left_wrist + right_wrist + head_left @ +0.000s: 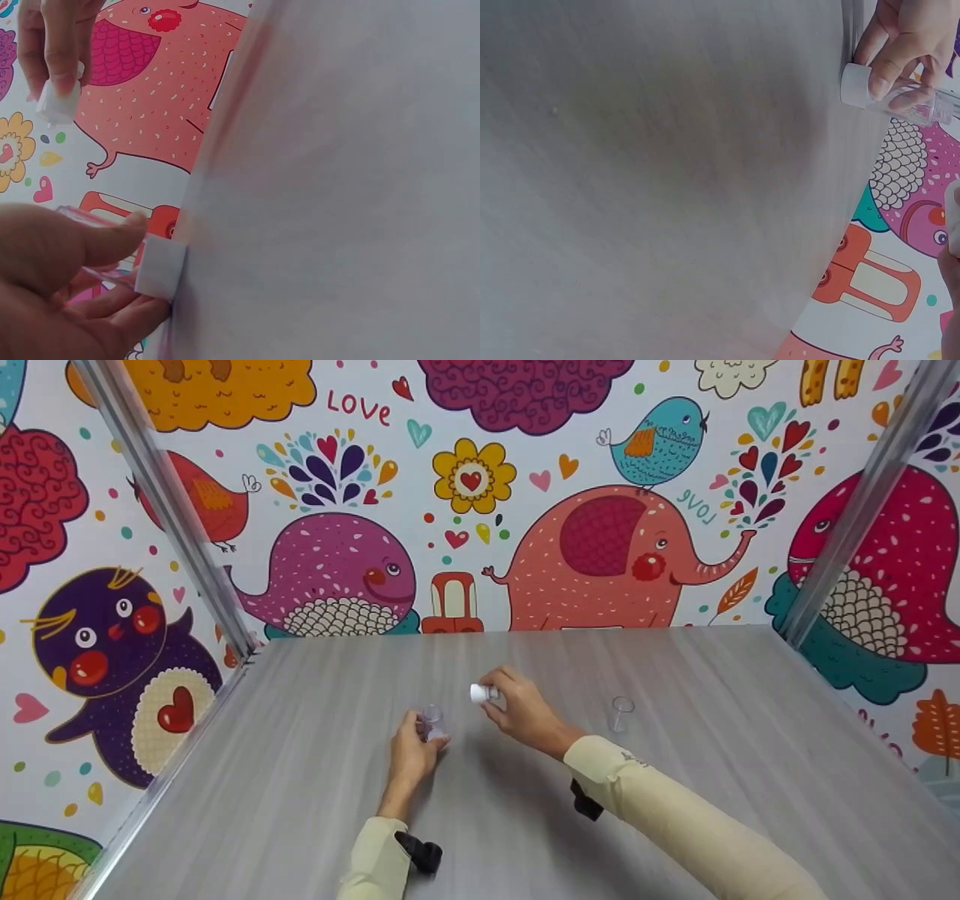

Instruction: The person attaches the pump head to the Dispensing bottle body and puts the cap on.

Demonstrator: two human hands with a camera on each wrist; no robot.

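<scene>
In the head view my left hand [414, 751] grips a small clear bottle [433, 717], which stands upright on the table. The bottle has a white base [854, 85], plain in the right wrist view, with thumb and fingers around its lower part. To the right and raised above the table, my right hand [523, 711] pinches a small white cap-like piece [478, 694], tilted on its side. The left wrist view shows this white piece [60, 102] below the right fingertips, apart from the bottle. Its exact kind cannot be told.
A clear, open-looking cylinder [621, 715], like a small cup or cover, stands on the table right of my right hand. The grey wood-grain table [300, 780] meets a patterned wall [465, 547] at the back. Metal posts [176, 510] rise at its rear corners.
</scene>
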